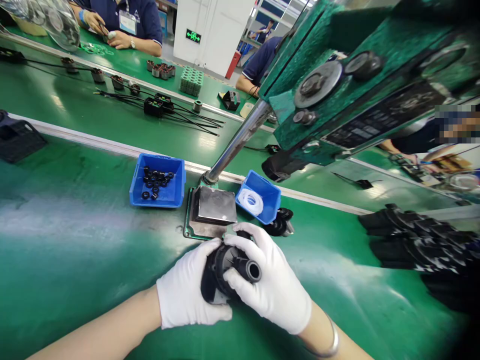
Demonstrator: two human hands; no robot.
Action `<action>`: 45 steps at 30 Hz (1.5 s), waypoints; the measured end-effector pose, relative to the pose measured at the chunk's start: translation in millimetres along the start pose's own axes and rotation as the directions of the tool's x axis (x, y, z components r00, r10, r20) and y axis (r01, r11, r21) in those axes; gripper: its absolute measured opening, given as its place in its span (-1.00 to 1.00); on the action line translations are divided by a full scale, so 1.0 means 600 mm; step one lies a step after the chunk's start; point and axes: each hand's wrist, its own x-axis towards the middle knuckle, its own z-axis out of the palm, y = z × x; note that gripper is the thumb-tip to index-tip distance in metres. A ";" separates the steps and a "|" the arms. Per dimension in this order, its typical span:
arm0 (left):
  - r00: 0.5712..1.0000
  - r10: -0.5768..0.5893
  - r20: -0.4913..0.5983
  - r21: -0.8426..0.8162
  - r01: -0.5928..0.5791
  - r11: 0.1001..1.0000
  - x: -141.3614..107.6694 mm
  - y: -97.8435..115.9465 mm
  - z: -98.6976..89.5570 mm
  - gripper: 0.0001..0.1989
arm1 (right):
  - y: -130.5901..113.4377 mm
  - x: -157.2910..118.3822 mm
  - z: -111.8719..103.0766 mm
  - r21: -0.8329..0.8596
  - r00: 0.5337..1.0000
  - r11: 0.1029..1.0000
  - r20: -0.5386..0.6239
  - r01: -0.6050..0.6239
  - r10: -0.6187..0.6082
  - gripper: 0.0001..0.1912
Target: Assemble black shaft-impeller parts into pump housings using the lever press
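Note:
Between my two white-gloved hands is a round black plastic housing (pixel 224 265) with a short hollow spout pointing toward me and right. My left hand (pixel 189 287) wraps its left side, thumb low and fingers behind. Around the right side and the spout curl the fingers of my right hand (pixel 272 277). Just beyond the housing stands the press base with a metal block (pixel 215 204). A blue bin (pixel 137 192) of small black rings sits left of it. Right of it, another blue bin (pixel 272 205) holds white rings.
The green press head (pixel 318 95) hangs at upper right on a steel column (pixel 240 140). Black parts (pixel 281 223) lie beside the right bin. Stacked black housings (pixel 416 240) fill the right side. Co-workers (pixel 127 25) sit across a belt (pixel 93 107) carrying wired parts.

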 end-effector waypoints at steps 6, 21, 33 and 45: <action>1.000 0.012 0.001 -0.012 -0.012 1.000 0.001 -0.003 0.001 -0.13 | 0.002 0.001 0.002 -0.015 1.000 1.000 0.014 0.015 -0.015 -0.57; 1.000 0.011 -0.007 0.048 -0.011 0.999 -0.003 -0.018 0.008 0.15 | 0.004 -0.003 0.013 -0.044 0.999 0.998 0.006 0.033 -0.033 -0.54; 0.975 0.220 -0.030 0.156 -0.213 0.964 -0.007 -0.030 0.009 0.19 | -0.002 -0.003 0.028 0.008 0.997 0.998 -0.052 0.055 -0.054 -0.51; 0.898 0.432 -0.088 0.386 -0.369 0.845 -0.011 -0.026 0.024 -0.15 | -0.001 -0.006 0.022 0.081 0.999 0.997 -0.044 -0.002 0.005 -0.17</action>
